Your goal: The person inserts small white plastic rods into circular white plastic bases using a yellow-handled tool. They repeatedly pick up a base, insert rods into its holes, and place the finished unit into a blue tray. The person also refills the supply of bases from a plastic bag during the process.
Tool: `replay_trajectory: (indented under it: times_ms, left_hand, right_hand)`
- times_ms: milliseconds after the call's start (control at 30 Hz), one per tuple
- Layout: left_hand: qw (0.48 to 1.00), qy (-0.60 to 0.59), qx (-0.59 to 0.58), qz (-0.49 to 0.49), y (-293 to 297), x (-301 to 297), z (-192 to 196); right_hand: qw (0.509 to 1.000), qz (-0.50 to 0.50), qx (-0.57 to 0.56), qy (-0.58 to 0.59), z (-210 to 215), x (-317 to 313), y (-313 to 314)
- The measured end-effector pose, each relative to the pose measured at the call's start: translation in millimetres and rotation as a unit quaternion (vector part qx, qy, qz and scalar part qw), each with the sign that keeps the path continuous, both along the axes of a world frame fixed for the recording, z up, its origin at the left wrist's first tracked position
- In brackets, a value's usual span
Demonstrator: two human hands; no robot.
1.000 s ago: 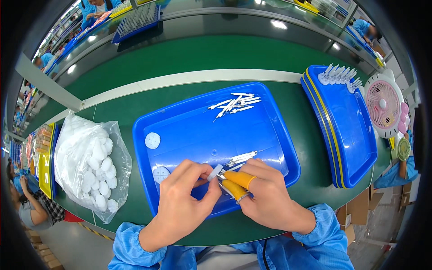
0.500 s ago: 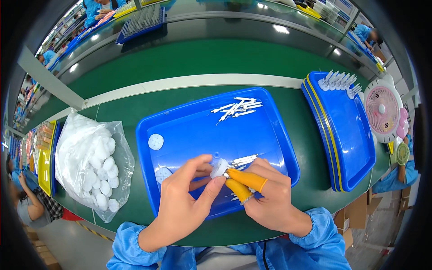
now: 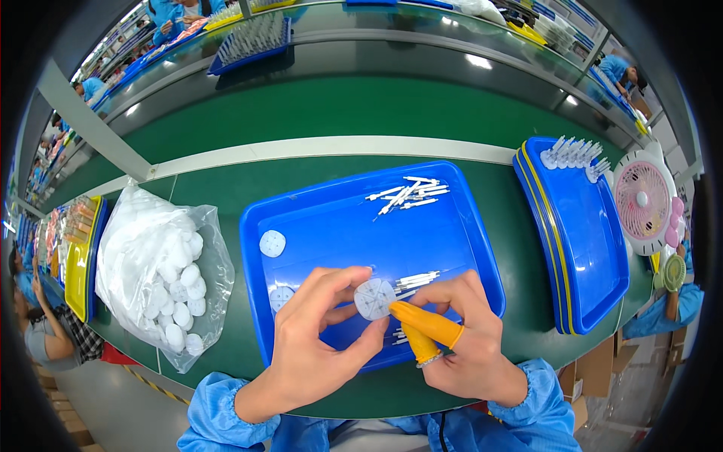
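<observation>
My left hand (image 3: 320,339) holds a round white plastic disc (image 3: 374,299) between thumb and fingers, its face with radiating lines turned up. Two fingers of my right hand (image 3: 459,339) wear yellow finger cots; one covered tip presses on the disc's right edge. Whether those fingers also pinch a small part behind the disc is hidden. Both hands are above a blue tray (image 3: 252,264). Two similar discs lie at its left side, one near the upper corner (image 3: 272,243) and one lower down (image 3: 281,298). Thin white stick-like parts (image 3: 410,196) lie at the tray's far right, others (image 3: 416,282) beyond my right hand.
A clear plastic bag (image 3: 162,264) of white discs lies on the green table at left. Stacked blue and yellow trays (image 3: 580,248) stand at right, with upright assembled pieces (image 3: 576,153) on top. A pink-and-white fan (image 3: 642,200) is beside them. Co-workers sit farther off.
The disc has turned from tilted edge-on to showing its flat lined face. My right hand's covered fingers have shifted to its right edge. The whole view has moved slightly.
</observation>
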State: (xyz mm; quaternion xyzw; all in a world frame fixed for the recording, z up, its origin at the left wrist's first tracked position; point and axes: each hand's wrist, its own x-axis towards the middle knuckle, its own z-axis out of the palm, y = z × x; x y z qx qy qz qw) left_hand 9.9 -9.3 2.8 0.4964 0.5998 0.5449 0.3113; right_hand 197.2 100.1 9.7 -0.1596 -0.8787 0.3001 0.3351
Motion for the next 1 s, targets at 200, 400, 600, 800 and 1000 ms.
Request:
replay_trajectory:
  times_ms: [200, 400, 600, 800, 1000]
  left_hand:
    - [0.999, -0.006, 0.019, 0.040, 2.1, 4.4, -4.7]
    - [0.999, 0.000, 0.015, 0.041, 2.0, 3.4, -4.0]
    - [0.999, 0.003, 0.008, 0.038, 1.5, 3.1, -4.8]
    - [0.999, 0.024, 0.006, 0.035, 0.5, 3.0, -5.1]
    - [0.999, 0.030, -0.008, 0.031, 0.7, 4.4, -1.0]
  right_hand:
    - [1.000, -0.017, -0.024, 0.005, 4.9, -3.4, -1.3]
    - [1.000, 0.003, -0.029, 0.007, 1.7, 0.0, 0.0]
    - [1.000, 0.011, -0.011, 0.011, 0.6, 0.4, -0.5]
    - [0.999, 0.043, -0.028, 0.001, 1.5, 0.3, -3.2]
    - [0.999, 0.008, -0.038, -0.004, 2.8, -2.5, -2.3]
